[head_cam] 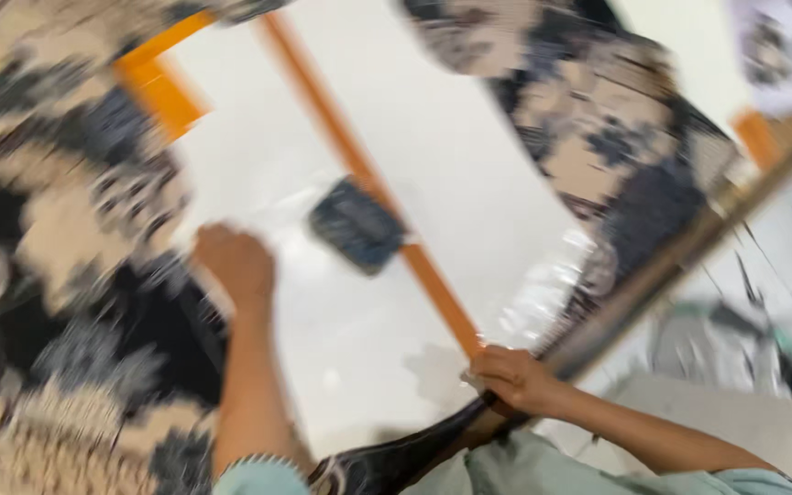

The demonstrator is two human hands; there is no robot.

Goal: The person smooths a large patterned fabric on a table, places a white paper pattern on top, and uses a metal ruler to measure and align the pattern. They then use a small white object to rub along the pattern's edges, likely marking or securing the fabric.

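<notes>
Fingers of the left hand (236, 264) curl on the edge of clear plastic wrap (543, 293) by patterned fabric (57, 229); the right hand (515, 378) pinches an orange strip (359, 170) at the white table's (469, 156) near edge. A dark block (357, 225) rests on the strip. Fabric appears only partly wrapped; blur hides detail.

You've got open white bench (469, 174) between the patterned fabric (57, 229) piles; only the dark block (357, 225) and orange strip (359, 165) interrupt it.
</notes>
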